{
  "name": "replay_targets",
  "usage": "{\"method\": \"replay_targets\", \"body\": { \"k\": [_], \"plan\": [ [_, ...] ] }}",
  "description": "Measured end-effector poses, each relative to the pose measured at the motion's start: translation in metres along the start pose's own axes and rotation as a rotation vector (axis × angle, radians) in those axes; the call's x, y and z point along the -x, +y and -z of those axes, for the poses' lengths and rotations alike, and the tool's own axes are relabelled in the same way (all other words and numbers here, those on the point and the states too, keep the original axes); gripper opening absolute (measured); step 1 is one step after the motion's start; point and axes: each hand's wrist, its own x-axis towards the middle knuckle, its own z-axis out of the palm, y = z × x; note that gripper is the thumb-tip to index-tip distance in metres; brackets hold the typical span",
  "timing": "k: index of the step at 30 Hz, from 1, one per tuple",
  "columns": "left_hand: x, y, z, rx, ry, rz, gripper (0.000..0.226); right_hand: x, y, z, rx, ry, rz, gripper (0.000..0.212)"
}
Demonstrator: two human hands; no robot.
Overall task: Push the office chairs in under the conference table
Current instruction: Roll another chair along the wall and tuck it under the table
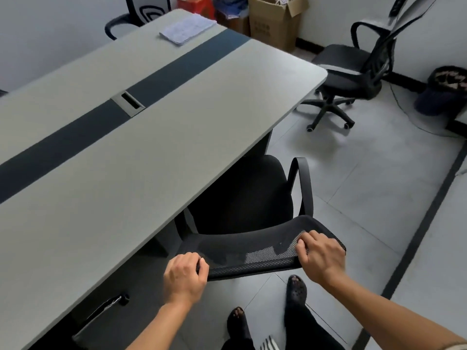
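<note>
Conference table (106, 157) fills the left of the view, a long grey top with a dark strip down its middle and a stack of papers (187, 29) near the far end. Against its near long edge stands the office chair (242, 195) in hand, its seat partly tucked beneath the top and its right armrest (303, 183) still clear of the edge. A second chair (351, 72) stands well apart beyond the table's far corner, turned away and not yet pushed in — that one remains to be done, by my judgement. The mesh backrest (252, 248) is held at its top rim at both ends: the left hand (185, 276) is closed over the left end, the right hand (319, 256) clamped over the right end, the two hands wide apart. The risk from here is the armrests meeting the table edge if they sit too high, or a harder push from one hand swinging the chair on its castors into the table's leg panel.
</note>
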Motion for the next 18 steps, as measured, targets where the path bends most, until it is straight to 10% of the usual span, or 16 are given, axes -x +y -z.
{"method": "replay_targets", "body": {
  "k": [18],
  "plan": [
    [-0.100, 0.000, -0.005, -0.035, -0.011, 0.191, 0.036, -0.155, -0.016, -0.018, -0.014, -0.151, 0.177, 0.036]
  ]
}}
